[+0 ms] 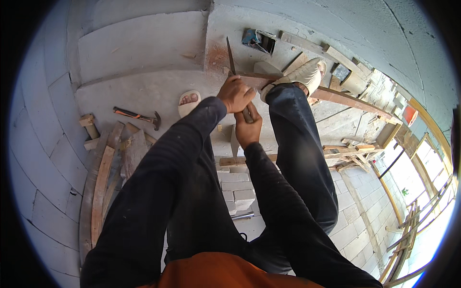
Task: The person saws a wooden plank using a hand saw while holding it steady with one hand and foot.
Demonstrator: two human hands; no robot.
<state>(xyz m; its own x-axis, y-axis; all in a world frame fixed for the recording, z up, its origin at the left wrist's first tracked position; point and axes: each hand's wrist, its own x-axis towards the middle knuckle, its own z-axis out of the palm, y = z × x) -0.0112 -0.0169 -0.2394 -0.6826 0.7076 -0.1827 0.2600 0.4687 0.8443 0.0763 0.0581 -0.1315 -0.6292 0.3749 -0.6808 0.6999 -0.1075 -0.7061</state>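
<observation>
Both my hands grip the handle of a hand saw, whose thin blade points up and away from me. My left hand is on top, closed around the grip. My right hand holds the handle just below it. The blade meets the near end of a long reddish wooden plank that runs off to the right. My right foot in a cream shoe stands on the plank beside the blade. My left foot in a light sandal rests on the concrete step.
A hammer with an orange and black grip lies on the step to the left. Curved wooden strips and wood offcuts lie at lower left. Pale blocks are stacked below my hands. Timber pieces sit to the right.
</observation>
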